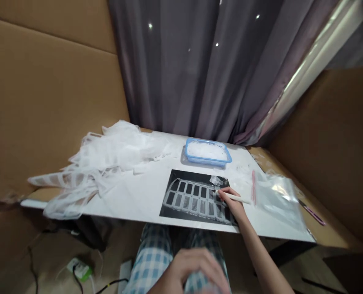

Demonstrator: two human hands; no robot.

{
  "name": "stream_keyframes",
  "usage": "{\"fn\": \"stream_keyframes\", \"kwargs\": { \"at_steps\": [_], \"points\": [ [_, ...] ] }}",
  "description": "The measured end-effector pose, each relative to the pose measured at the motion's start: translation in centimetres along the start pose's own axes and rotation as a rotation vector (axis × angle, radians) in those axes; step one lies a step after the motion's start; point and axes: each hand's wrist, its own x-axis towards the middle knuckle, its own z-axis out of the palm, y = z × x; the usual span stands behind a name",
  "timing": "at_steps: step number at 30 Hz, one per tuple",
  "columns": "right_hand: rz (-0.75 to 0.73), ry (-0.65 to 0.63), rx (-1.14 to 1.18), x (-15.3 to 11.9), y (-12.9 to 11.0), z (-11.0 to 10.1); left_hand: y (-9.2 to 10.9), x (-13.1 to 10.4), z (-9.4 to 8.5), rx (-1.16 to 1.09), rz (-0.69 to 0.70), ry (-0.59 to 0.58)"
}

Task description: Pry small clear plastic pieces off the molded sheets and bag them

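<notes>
White pen-like tool (241, 199) held in the right hand (234, 204) over a clear windowed sheet (195, 204)

The tool is pinched between the closed fingers of the right hand, its tip brought to the upper right part of the windowed sheet; whether the sheet is touched by it cannot be made out. By the left hand (196, 267), blurred above the checked trousers (152, 257), the fingers are shown bent, but whether anything is held there cannot be judged. The windowed sheet, marked with two rows of rectangles, is laid on a black mat (187, 174) near the front edge of the white table (132, 200). A few small clear pieces (216, 181) are gathered on the mat, just beyond the tip. Behind the mat, a blue tray (205, 161) is seen, filled with white bits (205, 150). To the right, a clear bag (279, 200) with a red strip is laid flat, with a pink-handled tool (313, 214) placed beyond it. The left side of the table is covered by a heap of white translucent sheets (116, 147), some draped over the front edge. The table is backed by a grey-purple curtain (181, 73) and flanked by cardboard panels (52, 81)
</notes>
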Motion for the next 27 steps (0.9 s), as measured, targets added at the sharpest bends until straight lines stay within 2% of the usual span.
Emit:
{"fn": "stream_keyframes", "kwargs": {
  "at_steps": [1,3,6,8,10,12,16,18,20,21,24,26,27],
  "points": [
    [0.005,0.008,0.003,0.0,-0.1,0.1,-0.7,0.8,-1.0,0.069,-0.044,0.07],
    [0.014,0.019,0.01,0.1,-0.1,0.3,-2.7,2.8,-2.4,0.317,-0.076,0.101],
    [0.026,0.004,0.011,0.2,-0.1,0.2,-6.4,5.9,-3.4,0.782,-0.036,0.021],
    [0.032,-0.021,0.008,0.2,0.0,0.0,-8.5,7.4,-3.4,0.973,-0.004,-0.021],
    [0.039,-0.065,0.005,0.4,0.0,-0.3,-9.6,8.4,-3.0,1.071,-0.012,-0.044],
    [0.055,-0.133,0.007,0.7,0.1,-0.7,-9.9,9.1,-2.0,1.136,-0.055,-0.052],
    [0.111,-0.257,0.053,2.4,0.0,-1.5,-10.5,11.1,1.6,1.407,-0.172,-0.014],
    [0.123,-0.321,0.075,3.6,-0.5,-1.8,-11.8,12.3,3.6,1.588,-0.188,0.053],
    [0.095,-0.423,0.068,4.8,-1.2,-1.9,-13.8,13.4,5.0,1.787,-0.194,0.22],
    [0.076,-0.483,0.065,5.4,-1.5,-1.8,-14.9,13.7,5.4,1.876,-0.13,0.304],
    [0.058,-0.634,0.094,6.4,-1.9,-1.6,-17.6,13.8,5.1,1.938,0.106,0.481],
    [0.07,-0.682,0.113,6.7,-1.5,-1.5,-18.1,13.5,4.3,1.928,0.22,0.567],
    [0.073,-0.681,0.117,6.7,-1.1,-1.4,-18.0,13.2,3.9,1.931,0.258,0.569]
  ]
}}
